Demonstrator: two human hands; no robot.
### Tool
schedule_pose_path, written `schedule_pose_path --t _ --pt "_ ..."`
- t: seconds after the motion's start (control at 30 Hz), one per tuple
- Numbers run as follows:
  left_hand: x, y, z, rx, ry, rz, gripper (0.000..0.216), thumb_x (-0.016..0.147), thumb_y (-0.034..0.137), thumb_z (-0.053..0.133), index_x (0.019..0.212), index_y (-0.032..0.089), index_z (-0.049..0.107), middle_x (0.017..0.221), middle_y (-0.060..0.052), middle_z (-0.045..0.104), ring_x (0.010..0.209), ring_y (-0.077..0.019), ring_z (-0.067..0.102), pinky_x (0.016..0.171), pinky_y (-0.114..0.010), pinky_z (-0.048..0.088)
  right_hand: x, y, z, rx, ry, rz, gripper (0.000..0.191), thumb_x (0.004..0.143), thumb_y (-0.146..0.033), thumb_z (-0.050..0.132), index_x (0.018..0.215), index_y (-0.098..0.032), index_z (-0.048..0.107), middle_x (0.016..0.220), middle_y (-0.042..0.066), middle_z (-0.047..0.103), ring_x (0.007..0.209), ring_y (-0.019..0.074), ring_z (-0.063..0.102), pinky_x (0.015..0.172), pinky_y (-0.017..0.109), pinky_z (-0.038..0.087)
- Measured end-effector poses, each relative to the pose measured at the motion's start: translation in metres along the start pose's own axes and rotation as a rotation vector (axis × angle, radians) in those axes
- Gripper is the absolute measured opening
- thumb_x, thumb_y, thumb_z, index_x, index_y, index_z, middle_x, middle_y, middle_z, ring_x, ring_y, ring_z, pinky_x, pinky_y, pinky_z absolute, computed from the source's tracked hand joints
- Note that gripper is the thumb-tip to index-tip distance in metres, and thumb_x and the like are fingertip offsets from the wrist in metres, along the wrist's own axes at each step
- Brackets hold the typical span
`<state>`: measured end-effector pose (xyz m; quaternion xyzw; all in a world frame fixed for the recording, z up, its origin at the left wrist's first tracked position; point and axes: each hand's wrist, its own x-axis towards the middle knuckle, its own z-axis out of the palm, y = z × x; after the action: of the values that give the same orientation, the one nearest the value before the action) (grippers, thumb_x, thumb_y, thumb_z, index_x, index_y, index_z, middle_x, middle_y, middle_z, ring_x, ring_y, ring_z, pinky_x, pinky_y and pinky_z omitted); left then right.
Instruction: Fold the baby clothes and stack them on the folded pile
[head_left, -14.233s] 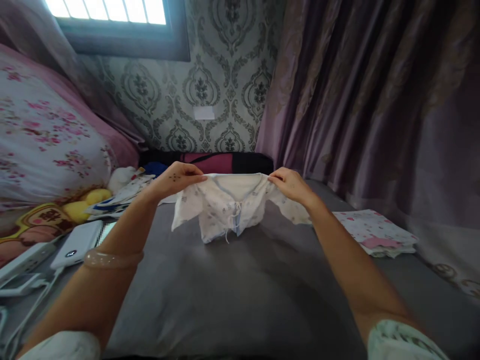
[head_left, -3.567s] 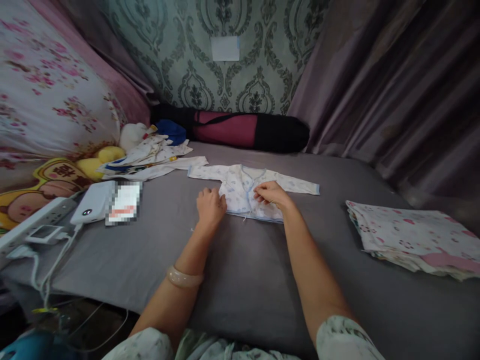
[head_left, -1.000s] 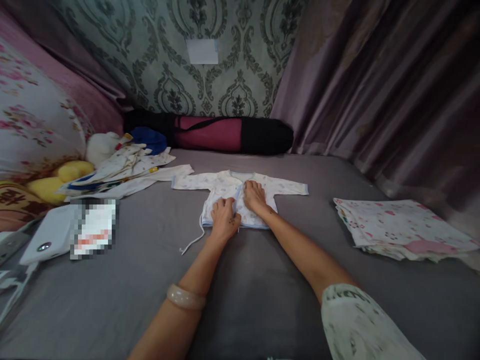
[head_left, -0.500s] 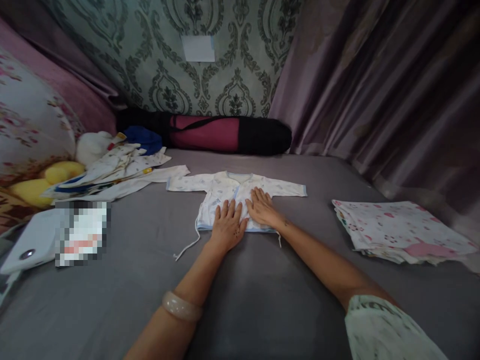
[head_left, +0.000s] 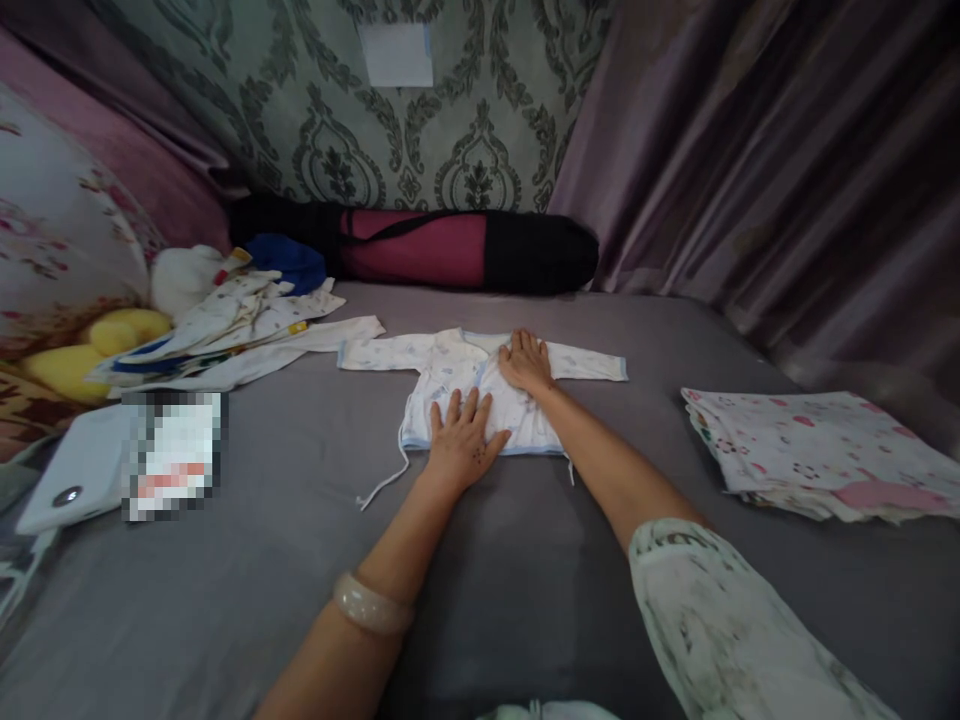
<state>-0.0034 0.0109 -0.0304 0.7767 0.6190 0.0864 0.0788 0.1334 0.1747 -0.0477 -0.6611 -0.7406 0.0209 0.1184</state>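
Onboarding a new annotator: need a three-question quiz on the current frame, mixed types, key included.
1. True or false: the left hand is nearer the lower hem of the small shirt than the right hand is.

2. What lies to the right of the shirt in the picture?
A) folded patterned cloth
B) yellow plush toy
C) white device with a cable

3. Fill in the colour: the long bag behind the shirt is black with a ____ middle section.

Key: 1 true; 2 A; 3 maroon.
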Motion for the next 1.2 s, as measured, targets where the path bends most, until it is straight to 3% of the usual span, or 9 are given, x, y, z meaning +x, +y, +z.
schedule_pose_path --t 0.2,0.33,0.43,0.53,0.67,0.87,1.03,1.2 --pt "0.001 0.0 -0.006 -0.027 0.033 -0.035 0.054 0.096 0.047 0.026 0.144 0.021 0.036 0.152 -0.009 0.032 0.142 -0.0303 0.02 0.111 -0.057 0.017 -0.01 0.011 -0.018 0.156 -0.14 -0.06 0.055 0.097 -0.032 0.017 0.146 -0.012 0.029 0.154 0.011 0.026 0.142 0.022 0.019 0.114 0.043 0.015" --pt "0.002 0.001 -0.004 -0.001 0.152 -0.042 0.05 0.097 0.038 0.023 0.142 0.021 0.04 0.15 -0.008 0.036 0.143 -0.0262 0.02 0.114 -0.051 0.012 -0.059 0.0 -0.029 0.102 -0.192 -0.156 0.057 0.096 -0.034 0.025 0.148 -0.01 0.025 0.156 0.011 0.021 0.144 0.0224 0.014 0.115 0.038 0.013" --pt "-0.001 0.0 0.001 0.022 0.113 -0.026 0.05 0.097 0.037 0.024 0.142 0.022 0.04 0.151 -0.007 0.035 0.142 -0.0267 0.021 0.114 -0.053 0.012 -0.098 -0.015 -0.027 0.059 -0.209 -0.218 0.058 0.096 -0.034 0.024 0.147 -0.006 0.027 0.155 0.013 0.021 0.143 0.0236 0.014 0.115 0.039 0.013" --pt "-0.005 -0.003 0.004 0.043 0.076 -0.021 0.052 0.097 0.041 0.024 0.144 0.022 0.036 0.152 -0.007 0.032 0.142 -0.028 0.022 0.113 -0.055 0.012 -0.118 -0.023 -0.024 0.038 -0.168 -0.198 0.057 0.097 -0.035 0.023 0.147 -0.008 0.028 0.155 0.012 0.022 0.143 0.0232 0.015 0.115 0.04 0.012" --pt "-0.009 -0.005 0.003 0.068 0.098 -0.024 0.055 0.096 0.047 0.024 0.145 0.023 0.035 0.153 -0.008 0.031 0.141 -0.0292 0.023 0.113 -0.054 0.013 -0.122 -0.018 -0.025 0.031 -0.141 -0.145 0.059 0.098 -0.038 0.022 0.147 -0.007 0.028 0.155 0.013 0.021 0.143 0.0247 0.015 0.115 0.04 0.011" --pt "-0.011 -0.006 0.004 0.086 0.103 -0.03 0.06 0.094 0.054 0.025 0.145 0.024 0.035 0.153 -0.008 0.031 0.141 -0.0314 0.022 0.112 -0.053 0.013 -0.128 0.014 -0.033 -0.024 -0.172 -0.057 0.065 0.097 -0.043 0.019 0.148 -0.002 0.022 0.156 0.016 0.017 0.143 0.0263 0.013 0.115 0.044 0.01" --pt "-0.01 -0.007 0.006 0.101 0.101 -0.025 0.063 0.093 0.057 0.025 0.146 0.024 0.033 0.153 -0.008 0.03 0.141 -0.0323 0.021 0.112 -0.054 0.013 -0.134 0.033 -0.04 -0.053 -0.192 -0.067 0.066 0.097 -0.043 0.018 0.148 -0.001 0.022 0.156 0.015 0.017 0.143 0.0255 0.013 0.115 0.041 0.013" --pt "-0.009 -0.006 0.007 0.088 0.098 -0.037 0.061 0.093 0.056 0.029 0.144 0.023 0.037 0.152 -0.009 0.032 0.141 -0.0331 0.023 0.112 -0.055 0.015 -0.136 0.03 -0.042 -0.066 -0.168 -0.102 0.064 0.097 -0.043 0.017 0.147 -0.004 0.026 0.155 0.014 0.02 0.143 0.0254 0.014 0.115 0.046 0.012"
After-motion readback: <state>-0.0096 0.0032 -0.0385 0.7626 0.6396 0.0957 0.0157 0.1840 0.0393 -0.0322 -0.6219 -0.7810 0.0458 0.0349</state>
